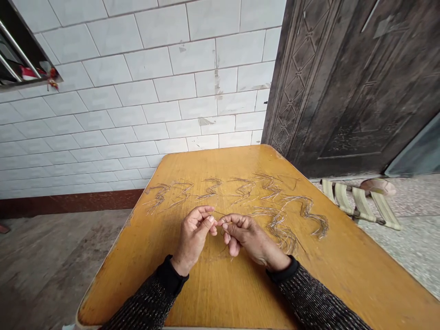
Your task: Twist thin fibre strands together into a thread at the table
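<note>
My left hand (195, 236) and my right hand (249, 237) meet above the middle of a yellow wooden table (220, 298). Both are closed in a pinch on a thin wire (220, 212), their fingertips almost touching. Most of this wire is hidden by the fingers, and its ends are too fine to follow. Beyond my hands, several small bundles of bent thin wires (211, 189) lie in a row across the table. Nearer my right hand are a larger wire bundle (277, 223) and another bent bundle (307, 211).
A white tiled wall (192, 87) stands behind the table's far edge. To the right are a dark carved door (343, 82) and, by the table's edge, a low seat with pale woven straps (360, 204). A barred window (19, 55) is at upper left.
</note>
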Motion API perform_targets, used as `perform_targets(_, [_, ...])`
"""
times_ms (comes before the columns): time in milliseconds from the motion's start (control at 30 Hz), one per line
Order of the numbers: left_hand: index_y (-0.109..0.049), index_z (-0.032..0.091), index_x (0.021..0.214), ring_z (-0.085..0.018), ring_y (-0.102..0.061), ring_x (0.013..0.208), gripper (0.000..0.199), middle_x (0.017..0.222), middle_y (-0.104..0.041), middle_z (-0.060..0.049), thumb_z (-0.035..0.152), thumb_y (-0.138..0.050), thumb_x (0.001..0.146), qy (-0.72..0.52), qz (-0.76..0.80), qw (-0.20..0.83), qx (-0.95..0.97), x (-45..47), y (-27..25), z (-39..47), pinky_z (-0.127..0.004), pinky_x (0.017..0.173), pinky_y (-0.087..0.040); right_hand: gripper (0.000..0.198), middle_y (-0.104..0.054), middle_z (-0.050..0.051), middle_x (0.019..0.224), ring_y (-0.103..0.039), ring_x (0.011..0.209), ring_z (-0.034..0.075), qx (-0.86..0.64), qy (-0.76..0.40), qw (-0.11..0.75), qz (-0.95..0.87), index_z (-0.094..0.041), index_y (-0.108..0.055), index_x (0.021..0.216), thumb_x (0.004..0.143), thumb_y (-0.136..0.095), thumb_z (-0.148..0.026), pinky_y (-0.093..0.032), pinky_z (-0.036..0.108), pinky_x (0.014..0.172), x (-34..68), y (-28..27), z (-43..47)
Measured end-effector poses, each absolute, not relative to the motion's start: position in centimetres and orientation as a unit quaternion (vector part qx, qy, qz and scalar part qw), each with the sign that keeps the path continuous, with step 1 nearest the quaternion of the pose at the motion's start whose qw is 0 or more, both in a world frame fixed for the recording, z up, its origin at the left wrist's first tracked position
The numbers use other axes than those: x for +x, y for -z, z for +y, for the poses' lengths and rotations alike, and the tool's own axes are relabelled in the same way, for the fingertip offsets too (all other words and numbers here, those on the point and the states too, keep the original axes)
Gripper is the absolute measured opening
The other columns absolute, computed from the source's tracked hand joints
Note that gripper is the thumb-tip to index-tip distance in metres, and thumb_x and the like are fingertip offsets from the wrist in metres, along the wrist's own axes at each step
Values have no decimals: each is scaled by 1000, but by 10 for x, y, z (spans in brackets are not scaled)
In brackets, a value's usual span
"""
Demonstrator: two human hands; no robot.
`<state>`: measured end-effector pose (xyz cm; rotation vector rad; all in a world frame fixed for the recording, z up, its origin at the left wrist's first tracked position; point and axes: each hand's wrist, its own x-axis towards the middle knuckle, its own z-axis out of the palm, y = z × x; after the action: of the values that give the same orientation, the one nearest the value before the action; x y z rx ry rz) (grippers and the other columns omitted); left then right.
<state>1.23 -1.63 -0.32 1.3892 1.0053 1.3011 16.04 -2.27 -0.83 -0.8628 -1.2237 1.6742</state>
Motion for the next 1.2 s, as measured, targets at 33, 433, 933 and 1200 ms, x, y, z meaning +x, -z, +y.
perform_targets(33, [-51, 14, 99, -9, -52, 56, 27, 67, -56, 1, 28, -56, 77, -523, 416, 470, 577, 11, 3, -16, -23, 58, -44, 35, -58, -4, 51, -53, 34, 7, -351, -667, 440, -488, -14, -57, 81, 69, -64, -46, -39, 15, 33, 160, 9, -22])
perform_targets(433, [-58, 12, 85, -9, -54, 64, 24, 81, -58, -4, 34, -60, 75, -501, 400, 565, 520, 5, -4, -10, -19, 52, -43, 40, -59, -4, 49, -51, 32, 7, -383, -634, 448, -500, -13, -56, 80, 66, -64, -49, -35, 15, 31, 160, 7, -20])
perform_targets(933, [-59, 11, 80, -9, -55, 58, 25, 73, -61, -5, 32, -65, 69, -497, 407, 575, 507, 4, -3, -10, -22, 54, -44, 36, -58, -3, 50, -49, 32, 6, -374, -637, 459, -493, -14, -57, 74, 67, -64, -48, -36, 15, 32, 161, 7, -21])
perform_targets(1200, [-58, 12, 82, -12, -56, 69, 26, 83, -59, -7, 37, -60, 75, -495, 385, 601, 496, 3, -4, -10, -20, 53, -44, 36, -58, -3, 51, -47, 32, 5, -375, -640, 466, -483, -14, -56, 72, 66, -66, -48, -33, 15, 33, 163, 1, -22])
